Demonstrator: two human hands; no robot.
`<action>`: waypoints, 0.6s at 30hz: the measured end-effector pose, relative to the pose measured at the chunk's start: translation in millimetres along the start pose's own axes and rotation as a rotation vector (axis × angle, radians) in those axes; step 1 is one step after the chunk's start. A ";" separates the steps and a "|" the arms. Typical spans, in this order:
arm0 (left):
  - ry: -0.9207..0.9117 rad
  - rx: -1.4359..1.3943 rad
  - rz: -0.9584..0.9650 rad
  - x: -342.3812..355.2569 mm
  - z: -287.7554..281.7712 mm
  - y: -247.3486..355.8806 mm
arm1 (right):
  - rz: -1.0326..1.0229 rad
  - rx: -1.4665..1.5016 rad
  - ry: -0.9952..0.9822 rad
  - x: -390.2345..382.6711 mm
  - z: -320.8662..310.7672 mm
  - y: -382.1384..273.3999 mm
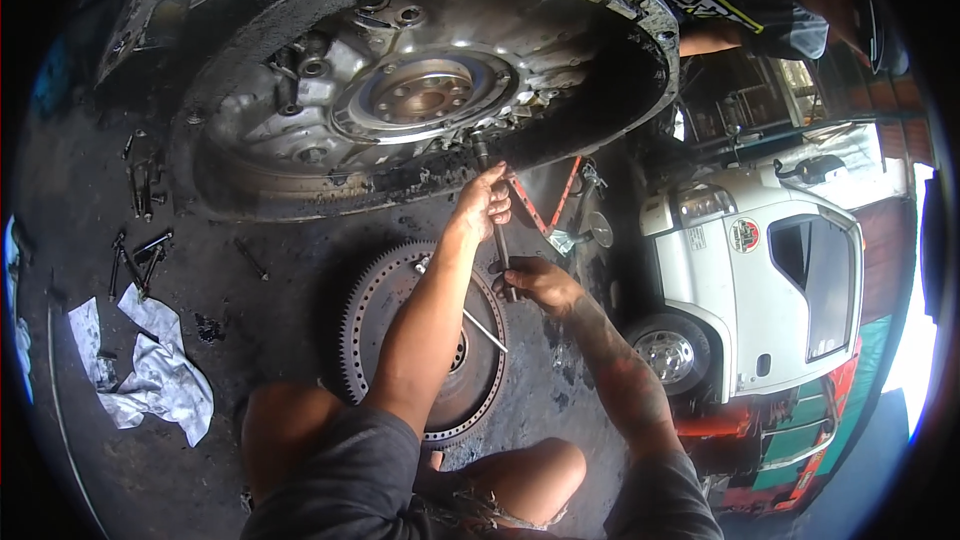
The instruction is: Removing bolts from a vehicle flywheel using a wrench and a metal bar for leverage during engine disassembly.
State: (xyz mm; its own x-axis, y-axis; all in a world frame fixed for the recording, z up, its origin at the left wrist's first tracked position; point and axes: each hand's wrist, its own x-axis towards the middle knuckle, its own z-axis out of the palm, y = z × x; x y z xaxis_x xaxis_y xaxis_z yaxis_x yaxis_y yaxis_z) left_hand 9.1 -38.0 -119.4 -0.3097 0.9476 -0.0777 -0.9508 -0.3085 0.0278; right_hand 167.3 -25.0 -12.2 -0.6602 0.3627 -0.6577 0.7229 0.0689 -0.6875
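Note:
My left hand (483, 202) is closed round the upper part of a dark steel bar (505, 245), which reaches up to bolts under the hub of a greasy metal housing (225, 100). My right hand (535, 285) grips the bar's lower end. Beneath my forearms lies a toothed flywheel (360, 340), with a silver-handled tool (485, 332) across it. A red frame (535, 205) stands just right of my left hand.
Loose bolts (140, 260) and crumpled white rags (160, 380) lie on the dark floor to my left. A white truck cab (760, 280) is at right. Another person (705, 37) is behind the housing at upper right.

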 end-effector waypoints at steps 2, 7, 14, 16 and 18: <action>-0.034 -0.067 -0.023 1.1 1.0 -2.6 | 0.023 -0.149 0.069 3.5 -4.5 -2.8; 0.417 0.206 0.124 -7.1 33.9 -12.6 | -0.028 -0.607 0.289 12.7 -6.5 10.4; 0.178 -0.010 -0.003 -3.8 17.4 -4.9 | -0.004 0.147 0.140 -3.9 7.7 -7.2; 0.091 -0.042 -0.001 -1.3 13.3 -6.7 | 0.006 0.108 0.102 -5.1 -6.9 -8.6; 0.054 -0.076 0.015 2.3 15.7 -9.7 | 0.012 -0.034 0.125 0.7 -11.9 -10.6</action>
State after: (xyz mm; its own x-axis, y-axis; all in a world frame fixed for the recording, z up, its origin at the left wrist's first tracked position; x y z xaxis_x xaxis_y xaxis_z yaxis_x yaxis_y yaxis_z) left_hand 17.7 -31.6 -104.2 -0.3214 0.9378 -0.1311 -0.9430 -0.3296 -0.0461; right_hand 161.6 -14.5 -1.7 -0.6226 0.4763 -0.6209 0.7384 0.0949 -0.6676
